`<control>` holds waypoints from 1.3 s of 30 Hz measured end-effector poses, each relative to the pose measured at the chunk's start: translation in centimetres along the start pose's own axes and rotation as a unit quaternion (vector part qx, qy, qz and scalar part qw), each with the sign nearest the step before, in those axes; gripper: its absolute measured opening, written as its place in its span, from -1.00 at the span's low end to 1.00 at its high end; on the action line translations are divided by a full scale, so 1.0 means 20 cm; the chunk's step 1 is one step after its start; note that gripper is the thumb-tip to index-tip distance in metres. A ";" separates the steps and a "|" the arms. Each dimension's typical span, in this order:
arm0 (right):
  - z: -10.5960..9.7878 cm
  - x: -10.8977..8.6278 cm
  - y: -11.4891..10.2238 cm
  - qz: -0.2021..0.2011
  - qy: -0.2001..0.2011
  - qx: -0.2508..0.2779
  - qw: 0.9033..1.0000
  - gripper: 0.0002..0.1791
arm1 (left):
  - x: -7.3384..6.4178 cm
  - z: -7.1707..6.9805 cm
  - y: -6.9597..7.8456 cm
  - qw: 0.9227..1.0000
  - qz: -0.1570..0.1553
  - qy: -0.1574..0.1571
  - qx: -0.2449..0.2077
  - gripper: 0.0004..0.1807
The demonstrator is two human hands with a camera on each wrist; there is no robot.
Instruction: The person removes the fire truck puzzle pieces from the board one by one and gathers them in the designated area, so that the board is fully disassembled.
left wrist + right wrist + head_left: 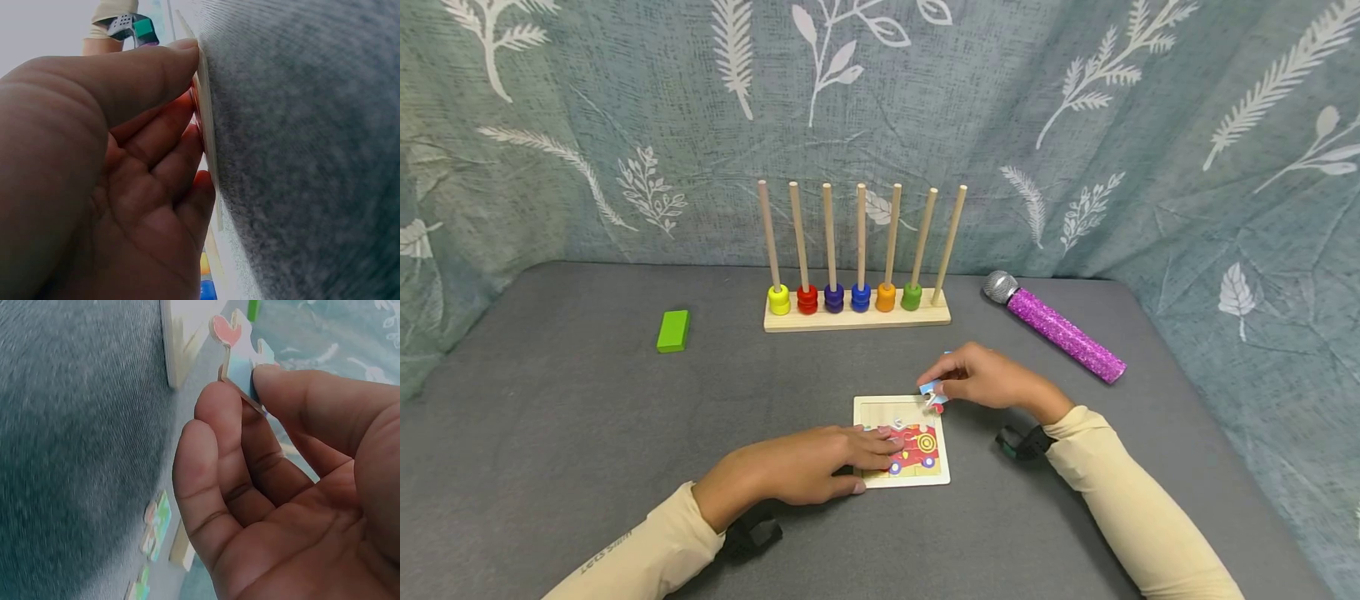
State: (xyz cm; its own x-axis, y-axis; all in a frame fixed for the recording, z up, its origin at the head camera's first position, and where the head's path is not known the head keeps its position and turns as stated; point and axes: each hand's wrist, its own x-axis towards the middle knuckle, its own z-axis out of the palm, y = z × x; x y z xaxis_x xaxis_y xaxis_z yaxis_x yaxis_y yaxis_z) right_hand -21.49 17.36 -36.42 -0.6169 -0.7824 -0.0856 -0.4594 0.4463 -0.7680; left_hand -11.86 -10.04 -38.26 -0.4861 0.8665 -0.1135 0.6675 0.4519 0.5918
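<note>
A wooden jigsaw puzzle board (946,467) with a pale rim lies on the dark table, its lower part filled with a red vehicle picture. My left hand (808,462) rests on the board's left side, fingers stretched over the picture and thumb at the lower rim. Over the upper right corner, my right hand (988,377) pinches a light-blue puzzle piece (240,372) with a red knob between thumb and fingers. The piece is tilted, held above the board's bare upper part. Loose puzzle pieces (158,526) lie on the table beyond the right hand, mostly hidden by it in the head view.
Behind the board stands a wooden peg rack (857,320) with coloured rings on most of its upright pegs. A glittery purple microphone (1063,329) lies at the right. Toward the left lies a green block (673,332). A leaf-patterned cloth (700,167) hangs behind the table.
</note>
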 end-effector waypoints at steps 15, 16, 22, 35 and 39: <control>-0.08 -0.09 0.05 0.019 0.038 0.024 0.999 -0.74 | 0.00 0.00 0.00 1.000 -0.003 -0.001 -0.002 -0.52; -0.09 -0.10 0.05 0.022 0.045 0.023 0.998 -0.74 | 0.00 0.00 0.00 1.000 -0.004 -0.002 -0.003 -0.52; -0.14 -0.15 0.07 0.043 0.065 0.016 0.997 -0.76 | 0.00 0.00 0.00 1.000 -0.005 -0.001 -0.004 -0.52; -0.20 -0.18 0.18 0.084 0.114 -0.017 0.990 -0.75 | 0.00 0.00 0.00 1.000 0.002 0.004 0.002 -0.52; -0.22 -0.19 0.22 0.082 0.129 -0.018 0.988 -0.75 | 0.00 0.00 0.00 1.000 0.004 0.004 0.001 -0.53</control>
State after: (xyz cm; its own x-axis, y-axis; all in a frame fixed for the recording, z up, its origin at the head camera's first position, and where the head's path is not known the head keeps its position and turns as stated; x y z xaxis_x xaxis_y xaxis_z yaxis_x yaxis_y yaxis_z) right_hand -24.01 24.14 -36.80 -0.8251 -0.5638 -0.0378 -0.3601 0.5762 -0.7337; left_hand -11.85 -10.14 -38.29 -0.4862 0.8679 -0.1022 0.6724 0.4463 0.5905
